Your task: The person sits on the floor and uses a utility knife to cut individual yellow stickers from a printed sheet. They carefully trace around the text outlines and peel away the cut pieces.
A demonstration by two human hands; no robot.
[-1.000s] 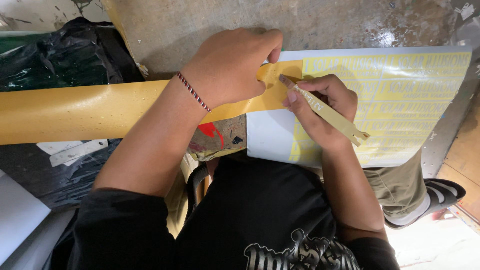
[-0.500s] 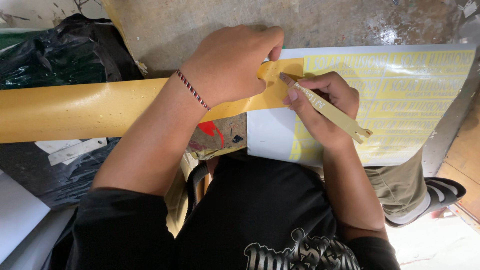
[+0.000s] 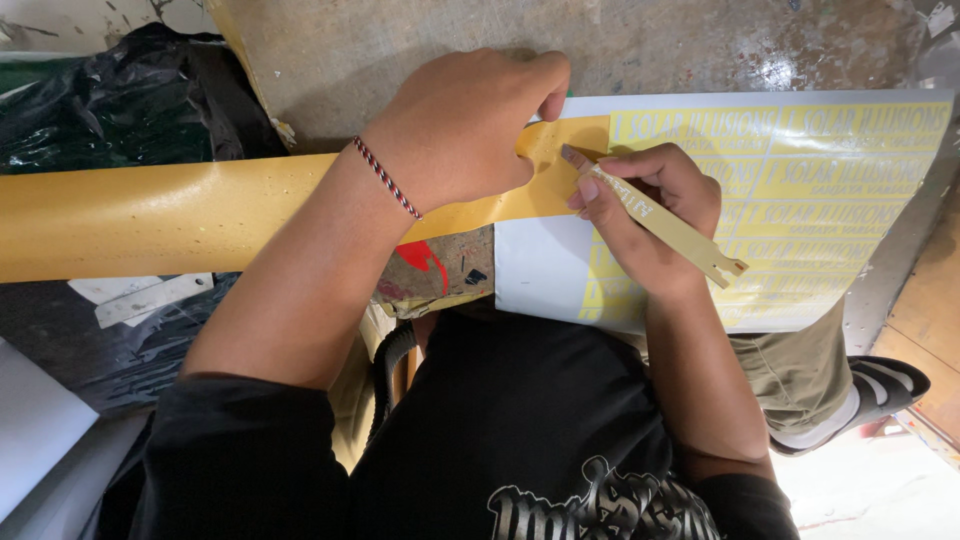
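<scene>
We pinch the free end of the yellow vinyl strip (image 3: 250,205) with our left hand (image 3: 465,125), fingers curled down. Our right hand (image 3: 645,215) grips a tan blade tool (image 3: 665,222), tip touching the strip just beside the left thumb. The yellow sticker sheet (image 3: 800,200) lies under the right hand.

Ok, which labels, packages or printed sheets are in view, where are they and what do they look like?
Sticker sheet: flat under the right hand, white backing, rows of yellow rectangular labels.
Yellow strip: long band running left under the left hand, plain.
Printed card: below the strip, brown with a red patch.
</scene>
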